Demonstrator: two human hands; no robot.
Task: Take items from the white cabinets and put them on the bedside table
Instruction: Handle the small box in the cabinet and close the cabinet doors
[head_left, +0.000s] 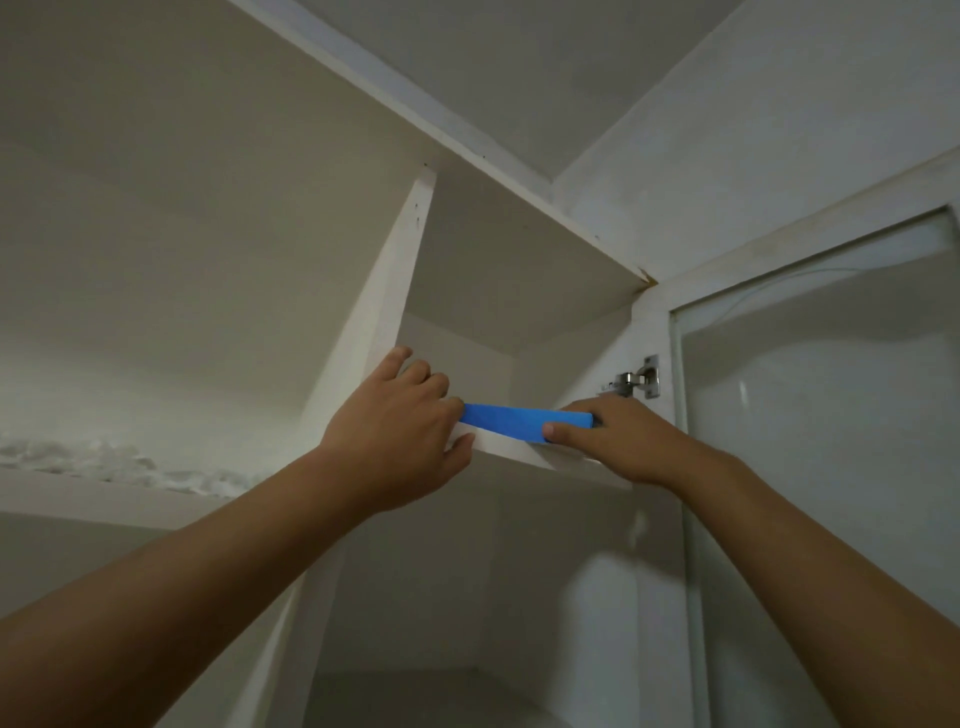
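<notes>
A flat blue box (522, 422) lies on the upper shelf (511, 449) of the open white cabinet (395, 291), seen from below. My left hand (400, 426) grips its left end, fingers over the top and thumb under the shelf edge. My right hand (618, 441) holds its right end, thumb pressed on the blue front face. Both arms reach upward. The back part of the box is hidden by the shelf.
The cabinet door (810, 441) with a glass pane stands open on the right, a metal hinge (636, 382) just above my right hand. White crumpled fabric (119, 465) lies on a shelf at the left. A lower compartment (457, 597) shows below.
</notes>
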